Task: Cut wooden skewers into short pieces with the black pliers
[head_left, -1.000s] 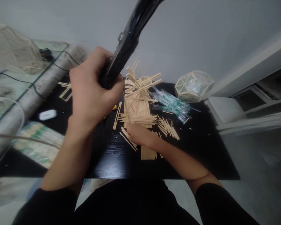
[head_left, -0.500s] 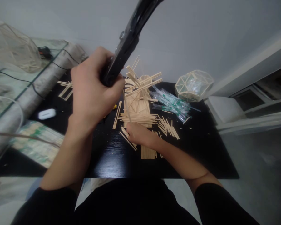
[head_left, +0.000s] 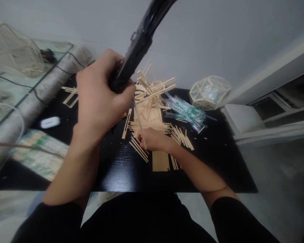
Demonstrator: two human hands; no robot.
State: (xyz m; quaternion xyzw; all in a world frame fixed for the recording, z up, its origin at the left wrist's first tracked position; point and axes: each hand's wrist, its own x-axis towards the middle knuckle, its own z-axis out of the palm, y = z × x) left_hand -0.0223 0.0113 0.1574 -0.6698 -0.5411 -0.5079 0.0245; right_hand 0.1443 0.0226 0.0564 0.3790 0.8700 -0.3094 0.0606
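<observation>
My left hand point(head_left: 105, 87), raised close to the camera, is closed around the lower end of a black bar-like tool point(head_left: 139, 40) with a bolt on it; its far end leaves the view. From under that hand a thin wooden stick point(head_left: 140, 116) slopes down, crossing in front of my right hand point(head_left: 152, 139). The right hand's fingers are curled together low over the table, and what they hold is hidden. Loose wooden sticks point(head_left: 139, 151) lie just left of it. A bundle of sticks point(head_left: 152, 127) lies across a flat stick panel point(head_left: 149, 114) beyond it.
Crossed stick frames point(head_left: 154, 89) stand at the back of the black table point(head_left: 116, 172). To the right are plastic wrappers point(head_left: 186, 111), short sticks point(head_left: 183, 137) and a faceted frame point(head_left: 210, 91). A white case point(head_left: 50, 122) and packaged sticks point(head_left: 40, 153) lie left.
My right hand has shifted slightly right and toward me. The thin stick now shows longer, with its lower end in front of that hand. My left hand has barely moved.
</observation>
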